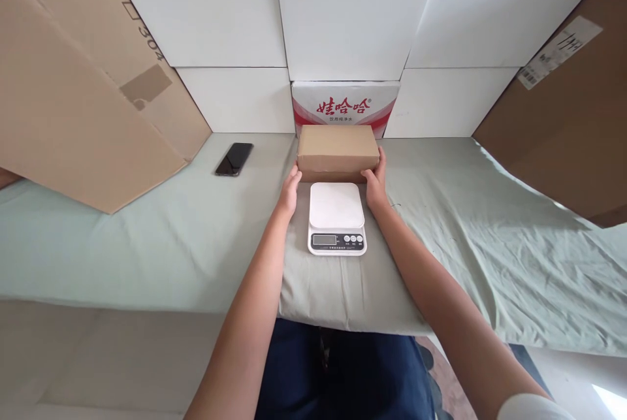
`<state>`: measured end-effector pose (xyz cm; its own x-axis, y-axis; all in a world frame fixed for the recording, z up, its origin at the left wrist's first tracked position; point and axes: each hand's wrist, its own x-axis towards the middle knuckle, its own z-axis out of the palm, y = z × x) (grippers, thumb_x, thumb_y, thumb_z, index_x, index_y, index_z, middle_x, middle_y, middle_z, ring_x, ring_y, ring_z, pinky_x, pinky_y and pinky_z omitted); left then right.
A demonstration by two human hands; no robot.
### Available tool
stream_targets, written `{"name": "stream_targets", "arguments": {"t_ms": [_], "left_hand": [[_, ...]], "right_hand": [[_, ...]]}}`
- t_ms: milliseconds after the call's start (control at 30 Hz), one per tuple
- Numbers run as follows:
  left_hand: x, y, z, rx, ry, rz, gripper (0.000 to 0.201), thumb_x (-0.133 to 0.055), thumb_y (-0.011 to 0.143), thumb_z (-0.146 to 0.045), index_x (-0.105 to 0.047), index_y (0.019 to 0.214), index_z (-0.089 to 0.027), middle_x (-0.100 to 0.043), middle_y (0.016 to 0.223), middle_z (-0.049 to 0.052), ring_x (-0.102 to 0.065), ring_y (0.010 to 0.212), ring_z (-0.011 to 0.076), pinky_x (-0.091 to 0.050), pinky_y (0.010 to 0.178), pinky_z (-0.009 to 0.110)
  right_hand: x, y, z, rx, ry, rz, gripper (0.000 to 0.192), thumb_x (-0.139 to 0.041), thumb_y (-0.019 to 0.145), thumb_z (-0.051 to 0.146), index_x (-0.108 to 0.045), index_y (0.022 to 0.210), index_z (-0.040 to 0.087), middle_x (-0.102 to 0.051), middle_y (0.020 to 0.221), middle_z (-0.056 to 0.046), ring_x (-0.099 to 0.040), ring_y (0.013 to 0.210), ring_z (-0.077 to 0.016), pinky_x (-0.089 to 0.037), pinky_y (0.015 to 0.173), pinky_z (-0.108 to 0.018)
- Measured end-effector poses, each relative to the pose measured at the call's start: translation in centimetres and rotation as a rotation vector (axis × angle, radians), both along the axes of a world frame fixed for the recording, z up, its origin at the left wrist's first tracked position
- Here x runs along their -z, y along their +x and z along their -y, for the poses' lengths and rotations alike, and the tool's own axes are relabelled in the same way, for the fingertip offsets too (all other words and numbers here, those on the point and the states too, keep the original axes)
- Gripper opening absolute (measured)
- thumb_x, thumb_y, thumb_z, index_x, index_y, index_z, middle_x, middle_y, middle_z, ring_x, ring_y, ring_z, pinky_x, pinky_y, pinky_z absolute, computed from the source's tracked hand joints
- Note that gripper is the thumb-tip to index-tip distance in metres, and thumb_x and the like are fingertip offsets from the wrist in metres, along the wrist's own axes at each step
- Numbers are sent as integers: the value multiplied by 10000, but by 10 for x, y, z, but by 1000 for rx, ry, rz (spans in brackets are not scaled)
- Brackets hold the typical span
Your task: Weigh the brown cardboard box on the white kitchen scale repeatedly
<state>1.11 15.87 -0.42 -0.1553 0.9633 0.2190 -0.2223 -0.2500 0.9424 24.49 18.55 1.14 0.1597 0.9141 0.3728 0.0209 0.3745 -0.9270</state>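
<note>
Head camera: both hands grip a small plain brown cardboard box (337,152) by its ends, left hand (289,192) and right hand (376,183) flat against the sides, just behind a white digital kitchen scale (337,217) (black phone (234,159) lies left) on pale green cloth (147,243).

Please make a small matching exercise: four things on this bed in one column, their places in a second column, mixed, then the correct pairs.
1. small brown cardboard box
2. white digital kitchen scale
3. black smartphone
4. white carton with red print

A. far left on the green sheet
B. behind the box, at the wall
C. between the left hand and right hand
D. nearest the person, below the box

Pairs: 1-C, 2-D, 3-A, 4-B
</note>
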Motion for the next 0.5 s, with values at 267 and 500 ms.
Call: {"name": "stream_targets", "arguments": {"t_ms": [267,500], "left_hand": [[0,0,1,-4,-99,43,589,-509,939,-532,-529,1453,-244,-409,1616,37,-322,1531,237,-236,1273,422],[-5,2,2,19,-85,33,692,-488,915,-658,-545,1442,-215,-472,1574,82,-363,1509,272,-285,1261,431]], "right_hand": [[0,-1,-1,28,-4,11,736,-513,660,187,-438,1382,302,-487,1502,-12,-390,1418,-242,-303,1245,-481],[-2,-3,-2,31,-4,9,459,-503,675,211,-578,1122,281,-629,1240,-9,-519,1186,-242,-423,1109,-457]]}}
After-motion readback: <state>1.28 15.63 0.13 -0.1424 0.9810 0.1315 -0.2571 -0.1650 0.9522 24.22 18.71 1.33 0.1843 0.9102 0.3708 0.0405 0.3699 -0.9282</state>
